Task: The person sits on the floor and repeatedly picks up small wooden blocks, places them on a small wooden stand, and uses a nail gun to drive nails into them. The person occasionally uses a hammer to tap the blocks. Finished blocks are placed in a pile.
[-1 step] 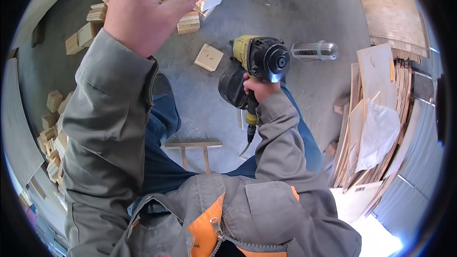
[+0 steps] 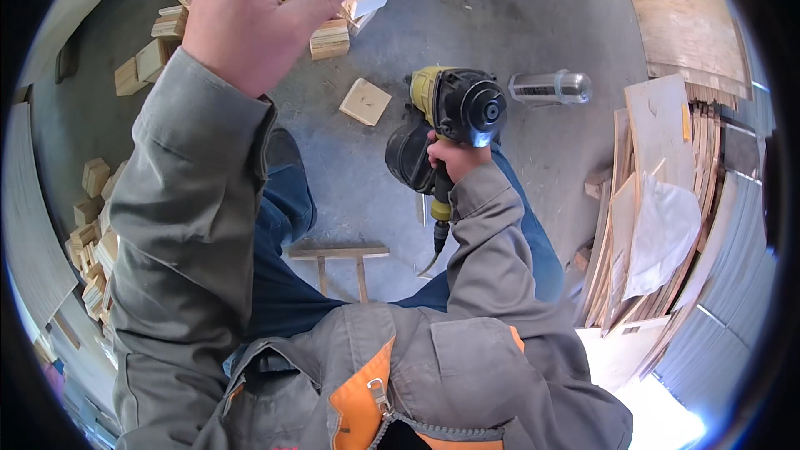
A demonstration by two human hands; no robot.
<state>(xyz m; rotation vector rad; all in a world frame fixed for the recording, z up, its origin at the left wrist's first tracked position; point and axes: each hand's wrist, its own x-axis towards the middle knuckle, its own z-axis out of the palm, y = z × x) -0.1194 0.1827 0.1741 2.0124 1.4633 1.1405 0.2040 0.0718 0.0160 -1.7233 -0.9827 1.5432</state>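
Observation:
My right hand (image 2: 457,157) is wrapped round the handle of a yellow and black coil nail gun (image 2: 427,87). A round black magazine (image 2: 408,154) hangs on its left side. An air hose (image 2: 439,237) runs from the bottom of the grip. My left hand (image 2: 250,21) is raised at the upper left with the thumb stretched out, apparently empty; the top edge cuts off most of its fingers. Between the hands, on the floor, lies a flat square wood block (image 2: 365,102). Several stacked wood blocks (image 2: 330,38) lie beyond my left hand, partly hidden by it.
A silver cylinder (image 2: 550,88) lies right of the nail gun. Thin boards (image 2: 658,129) are piled at the right, with a white cloth or bag (image 2: 665,233) on them. More wood blocks (image 2: 96,175) are heaped at the left. A small wooden frame (image 2: 338,253) lies near my legs.
The nail gun and my right hand have shifted very slightly down and to the right. My left hand has barely moved.

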